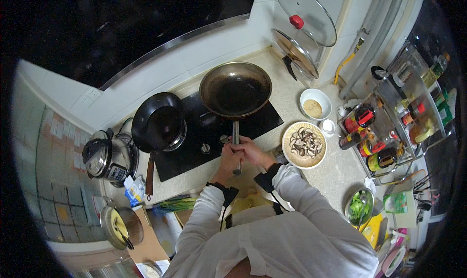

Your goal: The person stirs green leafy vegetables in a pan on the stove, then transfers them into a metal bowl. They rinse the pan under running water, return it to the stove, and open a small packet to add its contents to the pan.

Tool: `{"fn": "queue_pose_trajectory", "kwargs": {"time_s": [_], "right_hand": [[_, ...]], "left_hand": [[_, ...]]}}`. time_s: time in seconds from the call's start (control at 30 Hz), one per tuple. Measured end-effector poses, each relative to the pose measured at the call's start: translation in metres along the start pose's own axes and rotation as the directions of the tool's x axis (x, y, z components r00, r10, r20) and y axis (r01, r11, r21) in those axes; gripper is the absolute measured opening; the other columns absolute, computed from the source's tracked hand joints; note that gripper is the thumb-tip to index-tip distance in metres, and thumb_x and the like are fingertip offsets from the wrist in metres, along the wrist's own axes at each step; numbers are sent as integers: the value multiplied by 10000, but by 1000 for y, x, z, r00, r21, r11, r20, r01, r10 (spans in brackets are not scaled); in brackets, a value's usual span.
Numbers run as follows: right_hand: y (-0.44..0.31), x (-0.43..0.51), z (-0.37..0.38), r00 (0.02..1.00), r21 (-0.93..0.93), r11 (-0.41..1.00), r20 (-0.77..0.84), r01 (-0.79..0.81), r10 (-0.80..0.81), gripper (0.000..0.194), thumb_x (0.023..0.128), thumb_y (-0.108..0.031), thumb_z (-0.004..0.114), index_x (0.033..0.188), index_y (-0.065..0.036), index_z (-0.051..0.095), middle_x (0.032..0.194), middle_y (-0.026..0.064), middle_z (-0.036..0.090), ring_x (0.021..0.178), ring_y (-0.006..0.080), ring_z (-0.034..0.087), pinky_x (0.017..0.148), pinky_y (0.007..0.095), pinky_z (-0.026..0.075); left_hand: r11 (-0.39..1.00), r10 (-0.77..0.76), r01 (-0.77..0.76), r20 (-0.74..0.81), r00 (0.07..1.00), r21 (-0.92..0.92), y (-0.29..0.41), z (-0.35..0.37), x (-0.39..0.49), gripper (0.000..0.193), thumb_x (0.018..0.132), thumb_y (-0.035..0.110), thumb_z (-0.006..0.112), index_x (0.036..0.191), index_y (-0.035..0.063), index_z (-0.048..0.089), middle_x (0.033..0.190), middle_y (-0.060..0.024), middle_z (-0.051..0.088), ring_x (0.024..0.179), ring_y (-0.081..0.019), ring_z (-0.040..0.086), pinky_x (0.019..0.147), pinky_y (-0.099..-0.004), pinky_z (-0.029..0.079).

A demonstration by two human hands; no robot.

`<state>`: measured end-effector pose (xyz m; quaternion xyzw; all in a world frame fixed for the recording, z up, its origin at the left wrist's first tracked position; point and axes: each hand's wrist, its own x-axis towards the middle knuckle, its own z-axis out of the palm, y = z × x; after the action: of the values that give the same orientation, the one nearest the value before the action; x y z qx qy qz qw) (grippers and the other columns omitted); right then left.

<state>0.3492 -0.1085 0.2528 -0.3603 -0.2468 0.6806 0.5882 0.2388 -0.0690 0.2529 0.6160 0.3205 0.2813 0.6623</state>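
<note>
Both hands are at the metal handle (236,129) of a deep frying pan (237,90), whose dark inside holds no visible food. My left hand (228,160) is wrapped around the handle's lower part. My right hand (252,152) meets it from the other side, its fingers at the handle too. The pan is over the right part of a black glass cooktop (197,132); whether it rests there or is lifted I cannot tell. A black wok (158,121) with a wooden handle (150,176) sits on the left burner. Two control knobs (205,148) show near my left hand.
On the right are a bowl of sliced mushrooms (286,150), a white bowl with pale liquid (326,97), a small white dish (327,127) and a bottle rack (416,157). Glass lids (317,8) lean at the back. Left are an electric pressure cooker (109,157) and a pot (136,227).
</note>
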Motion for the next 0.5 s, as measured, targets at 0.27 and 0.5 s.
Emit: {"fn": "queue_pose_trajectory", "kwargs": {"time_s": [0.27,0.5], "right_hand": [[6,37,-27,1000,27,1000,-14,12,-12,374,804,-61,547,1156,-8,433,1006,106,572,892,178,555,745,255,458],[11,32,-29,997,-133,991,-70,33,-42,430,839,-178,552,1200,-1,399,858,61,578,716,89,533,572,203,457]], "left_hand": [[998,-22,24,41,999,-50,-14,-7,36,150,629,-21,498,779,-29,500,540,-62,507,427,-144,513,368,-251,387],[994,-67,69,32,997,-81,-29,-6,38,92,703,19,545,786,-17,532,542,-51,522,402,-139,499,374,-255,393]]}}
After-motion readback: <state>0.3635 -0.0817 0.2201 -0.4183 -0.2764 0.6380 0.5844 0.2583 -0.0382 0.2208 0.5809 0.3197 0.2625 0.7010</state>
